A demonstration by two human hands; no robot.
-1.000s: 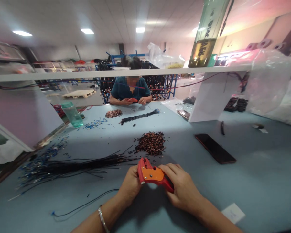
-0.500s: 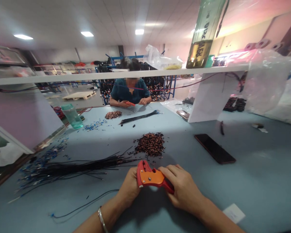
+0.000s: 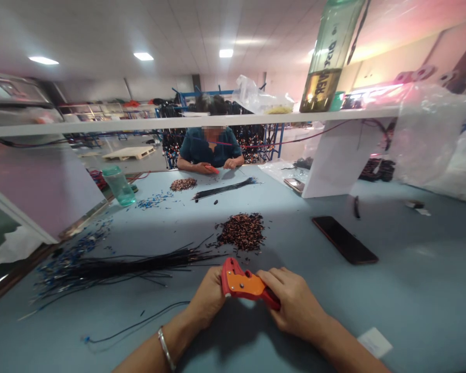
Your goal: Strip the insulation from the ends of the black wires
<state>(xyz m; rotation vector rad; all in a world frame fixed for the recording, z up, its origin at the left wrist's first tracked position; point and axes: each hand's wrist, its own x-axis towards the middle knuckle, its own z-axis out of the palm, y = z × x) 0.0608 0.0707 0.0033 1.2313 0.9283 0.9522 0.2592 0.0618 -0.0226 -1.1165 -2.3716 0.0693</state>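
Observation:
My right hand (image 3: 295, 303) is wrapped round the handles of a red and orange wire stripper (image 3: 246, 284), which points to the left. At the stripper's jaw end, my left hand (image 3: 209, 295) is closed, its fingertips partly hidden behind the tool. A thin black wire (image 3: 140, 322) with a blue terminal on its far end runs along the table up to my left hand; the end at the jaws is hidden. Just beyond the tool lies a heap of short black and copper-coloured offcuts (image 3: 241, 231). To the left rests a bundle of black wires (image 3: 132, 267) with blue ends.
A dark phone (image 3: 345, 239) lies to the right, and a white paper piece (image 3: 375, 342) near my right forearm. A shelf (image 3: 217, 122) crosses above the table, carrying a tall bottle (image 3: 322, 67). Across the table a co-worker (image 3: 209, 147) holds a red tool. A green bottle (image 3: 118, 185) stands left.
The whole view has shifted slightly. The stripper's jaw end looks a little more closed, while both hands keep their places on the tool and wire.

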